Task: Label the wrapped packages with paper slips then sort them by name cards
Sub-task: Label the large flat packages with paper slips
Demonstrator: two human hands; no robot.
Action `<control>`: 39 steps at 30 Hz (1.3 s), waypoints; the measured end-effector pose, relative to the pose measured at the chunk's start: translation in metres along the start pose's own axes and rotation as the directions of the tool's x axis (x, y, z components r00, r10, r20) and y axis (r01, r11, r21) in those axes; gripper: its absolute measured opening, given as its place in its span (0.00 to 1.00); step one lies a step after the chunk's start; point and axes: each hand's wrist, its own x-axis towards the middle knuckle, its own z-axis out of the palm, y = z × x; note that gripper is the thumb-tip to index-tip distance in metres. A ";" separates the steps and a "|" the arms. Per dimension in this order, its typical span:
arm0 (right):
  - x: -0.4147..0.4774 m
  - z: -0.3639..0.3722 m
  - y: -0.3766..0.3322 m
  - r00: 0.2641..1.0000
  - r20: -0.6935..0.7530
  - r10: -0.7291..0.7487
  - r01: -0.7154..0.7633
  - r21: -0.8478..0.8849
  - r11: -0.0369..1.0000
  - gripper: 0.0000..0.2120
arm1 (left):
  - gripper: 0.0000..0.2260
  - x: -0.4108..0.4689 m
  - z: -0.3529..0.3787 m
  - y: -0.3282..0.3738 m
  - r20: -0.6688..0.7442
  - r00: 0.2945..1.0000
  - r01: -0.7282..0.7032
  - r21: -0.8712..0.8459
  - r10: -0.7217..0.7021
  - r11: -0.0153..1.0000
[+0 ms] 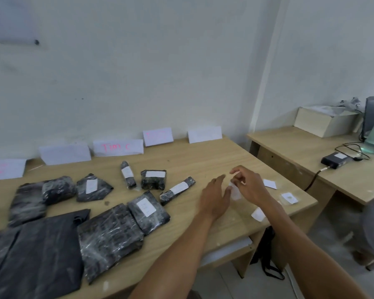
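Observation:
Several black wrapped packages lie on the wooden table. Some carry white slips, such as the long package and the flat package. The big package and the lumpy package show no slip. Several name cards lean on the wall, one reading "Tim C". My right hand pinches a small paper slip just above the table. My left hand is beside it, fingers straight, its thumb at the slip's edge.
Loose slips lie near the table's right edge. Black plastic sheet covers the front left. A second desk to the right holds a box, a black device with cables and a laptop.

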 end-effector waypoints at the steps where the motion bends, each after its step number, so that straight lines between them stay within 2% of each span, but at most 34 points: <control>1: 0.004 0.006 -0.012 1.000 0.016 -0.026 0.026 0.039 0.999 0.12 | 0.21 -0.002 -0.009 -0.001 -0.044 0.999 -0.020 -0.018 0.019 1.000; 4: 0.017 0.032 -0.056 0.993 0.055 -0.104 0.096 0.131 0.987 0.17 | 0.14 -0.005 -0.047 -0.008 -0.224 0.974 -0.039 0.018 0.042 0.999; 6: 0.025 0.051 -0.089 0.986 0.070 -0.152 0.137 0.183 0.974 0.18 | 0.12 -0.006 -0.079 -0.021 -0.334 0.942 0.033 0.040 -0.018 0.999; 9: 0.034 0.086 -0.140 0.977 0.103 -0.187 0.151 0.286 0.946 0.19 | 0.11 -0.014 -0.130 -0.054 -0.450 0.887 0.105 -0.028 -0.106 0.994; 14: 0.036 0.161 -0.238 0.963 0.126 -0.240 0.164 0.433 0.886 0.27 | 0.15 -0.049 -0.236 -0.113 -0.562 0.793 0.175 -0.156 -0.234 0.972; 19: 0.029 0.247 -0.337 0.980 0.154 -0.128 0.040 0.476 0.879 0.21 | 0.20 -0.102 -0.336 -0.174 -0.646 0.644 0.318 -0.261 -0.410 0.911; 22: 0.018 0.293 -0.388 0.974 0.190 -0.128 0.024 0.470 0.882 0.20 | 0.21 -0.133 -0.383 -0.206 -0.689 0.546 0.393 -0.292 -0.477 0.872; 26: 0.012 0.339 -0.427 0.952 0.249 -0.177 0.066 0.399 0.915 0.19 | 0.26 -0.157 -0.420 -0.240 -0.691 0.463 0.491 -0.321 -0.555 0.809; 28: 0.012 0.356 -0.439 0.940 0.276 -0.200 0.097 0.346 0.933 0.18 | 0.27 -0.162 -0.429 -0.257 -0.676 0.453 0.532 -0.319 -0.582 0.785; 32: 0.018 0.376 -0.452 0.911 0.318 -0.262 0.211 0.188 0.959 0.16 | 0.23 -0.162 -0.431 -0.284 -0.662 0.480 0.575 -0.258 -0.575 0.777; 35: 0.025 0.384 -0.452 0.890 0.327 -0.317 0.310 0.077 0.948 0.15 | 0.20 -0.156 -0.428 -0.294 -0.652 0.504 0.597 -0.211 -0.567 0.774; 39: 0.028 0.389 -0.449 0.873 0.339 -0.351 0.368 0.017 0.930 0.15 | 0.18 -0.151 -0.421 -0.302 -0.655 0.532 0.612 -0.141 -0.536 0.778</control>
